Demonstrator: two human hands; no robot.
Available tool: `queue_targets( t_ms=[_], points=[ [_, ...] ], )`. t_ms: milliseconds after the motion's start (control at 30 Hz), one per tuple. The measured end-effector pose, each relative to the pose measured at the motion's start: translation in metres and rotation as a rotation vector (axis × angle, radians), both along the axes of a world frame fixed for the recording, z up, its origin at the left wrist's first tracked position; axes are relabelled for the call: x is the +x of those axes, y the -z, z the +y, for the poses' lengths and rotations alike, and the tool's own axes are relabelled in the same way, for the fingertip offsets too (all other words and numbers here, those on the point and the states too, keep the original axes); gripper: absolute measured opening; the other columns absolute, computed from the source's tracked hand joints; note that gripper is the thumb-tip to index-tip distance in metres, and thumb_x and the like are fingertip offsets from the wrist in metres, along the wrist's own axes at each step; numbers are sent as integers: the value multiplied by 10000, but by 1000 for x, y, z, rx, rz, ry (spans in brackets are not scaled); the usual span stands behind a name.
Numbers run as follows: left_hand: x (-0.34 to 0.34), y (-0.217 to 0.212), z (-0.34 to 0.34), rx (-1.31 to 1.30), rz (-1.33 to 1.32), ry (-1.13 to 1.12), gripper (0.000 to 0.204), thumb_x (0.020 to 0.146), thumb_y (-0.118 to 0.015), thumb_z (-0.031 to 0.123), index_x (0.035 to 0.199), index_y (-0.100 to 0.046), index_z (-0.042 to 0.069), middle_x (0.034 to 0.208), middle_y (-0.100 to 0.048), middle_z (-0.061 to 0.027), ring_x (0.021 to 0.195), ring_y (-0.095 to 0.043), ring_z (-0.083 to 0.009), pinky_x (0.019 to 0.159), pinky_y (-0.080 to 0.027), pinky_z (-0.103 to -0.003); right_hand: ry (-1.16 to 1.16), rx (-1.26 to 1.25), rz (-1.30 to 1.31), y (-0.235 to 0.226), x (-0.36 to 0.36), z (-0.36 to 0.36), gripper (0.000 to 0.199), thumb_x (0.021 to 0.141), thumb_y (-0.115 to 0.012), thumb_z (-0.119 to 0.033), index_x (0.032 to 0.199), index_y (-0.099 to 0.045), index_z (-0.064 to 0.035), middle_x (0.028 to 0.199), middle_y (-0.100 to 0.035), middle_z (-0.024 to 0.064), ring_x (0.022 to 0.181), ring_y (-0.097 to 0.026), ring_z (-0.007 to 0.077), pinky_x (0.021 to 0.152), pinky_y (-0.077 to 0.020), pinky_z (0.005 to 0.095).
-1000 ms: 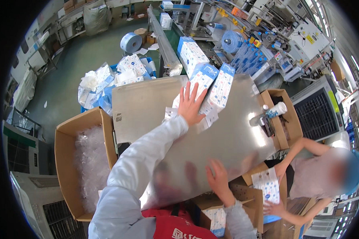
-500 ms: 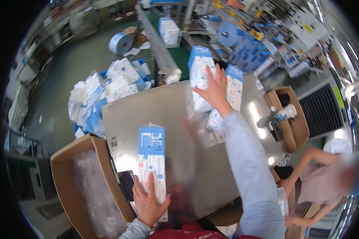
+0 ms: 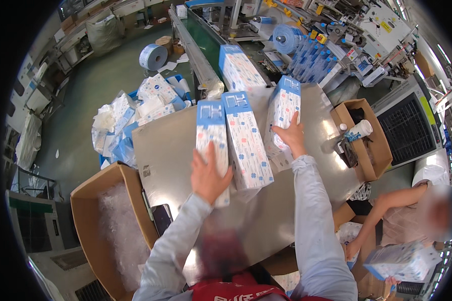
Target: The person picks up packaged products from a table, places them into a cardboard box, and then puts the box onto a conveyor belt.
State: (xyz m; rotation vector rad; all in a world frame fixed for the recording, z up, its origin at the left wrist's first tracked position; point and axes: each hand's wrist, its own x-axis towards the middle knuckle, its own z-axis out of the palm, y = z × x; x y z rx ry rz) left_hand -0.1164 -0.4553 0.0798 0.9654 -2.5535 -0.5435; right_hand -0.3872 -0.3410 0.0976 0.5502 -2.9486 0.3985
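Three long tissue packs, white with flower prints and blue ends, lie side by side on the metal table. My left hand [image 3: 209, 173] grips the left tissue pack [image 3: 211, 131], fingers over its top and thumb along its right side. Close against it lies the middle tissue pack [image 3: 248, 145], touched by neither hand. My right hand [image 3: 292, 136] holds the right tissue pack [image 3: 285, 106], with its thumb on the near left side. Behind them, a further tissue pack [image 3: 240, 69] rests at the conveyor's end, slightly blurred.
The metal table [image 3: 165, 145] has a phone [image 3: 161, 218] at its left edge. Beside it stands a carton [image 3: 78, 200] of clear plastic. Another carton [image 3: 381, 150] holds a cup. A heaped blue bin [image 3: 186, 90] stands far left; a co-worker [image 3: 407, 220] handles packs at right.
My left hand has moved away from me with its pack, beside the middle one. The right hand has shifted from the middle pack to the right one. The conveyor pack has come nearer.
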Motion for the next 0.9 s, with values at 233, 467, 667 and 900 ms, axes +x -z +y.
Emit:
queue_targets(
  t_ms=[233, 467, 667, 900],
  points=[
    [20, 10, 42, -69, -35, 28, 886, 774, -660, 357, 1497, -229, 84, 1383, -271, -405, 1052, -488, -493, 824, -501, -500, -357, -189, -316, 23, 172, 117, 1053, 721, -741, -300, 1510, -105, -13, 1128, -446, 296, 915, -534, 451, 762, -473, 481],
    [153, -34, 117, 54, -174, 245, 901, 791, -666, 275, 1514, -168, 72, 1388, -244, -411, 1060, -504, -510, 833, -503, -475, -314, -416, -645, -19, 313, 229, 964, 885, -634, -253, 1474, 68, 47, 1278, -448, 325, 1115, -552, 410, 910, -457, 438],
    [138, -11, 40, 1045, -77, 339, 898, 849, -693, 383, 1494, -183, 21, 1334, -484, -221, 1180, -531, -320, 975, -446, -392, -36, -652, -1443, 49, 213, 231, 655, 945, -596, -340, 1385, -353, 80, 1163, -635, 150, 1071, -597, 232, 958, -442, 386],
    [139, 15, 12, 1588, -115, 346, 956, 755, -800, 331, 1471, -246, 25, 1418, -443, -160, 1312, -418, -282, 1120, -273, -417, -171, -732, -1290, 52, 225, 222, 525, 906, -654, -340, 1240, -551, 51, 1177, -629, 142, 1051, -602, 215, 907, -474, 344]
  ],
)
